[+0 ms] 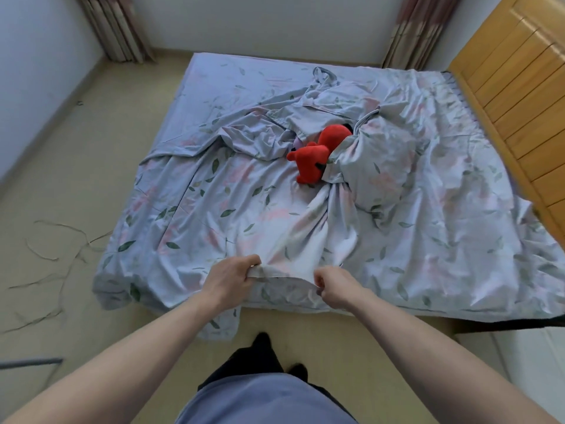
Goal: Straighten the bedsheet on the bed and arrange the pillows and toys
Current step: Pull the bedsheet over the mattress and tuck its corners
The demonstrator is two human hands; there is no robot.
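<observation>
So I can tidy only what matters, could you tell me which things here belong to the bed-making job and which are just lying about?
Part of the job:
- bedsheet, gripped at its near edge by the left hand and the right hand
- red plush toy, half under bunched cloth
- pillow

Just lying about:
- strips on the floor
- curtains
- wooden headboard

Red toy [318, 154] half buried under rumpled bedsheet [214, 209]; headboard [519, 96] cut off at right edge.

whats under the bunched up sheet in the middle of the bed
A red plush toy pokes out from under the bunched bedsheet, and a small purplish bit shows beside it. Its upper part and anything else under the folds are covered.
</observation>
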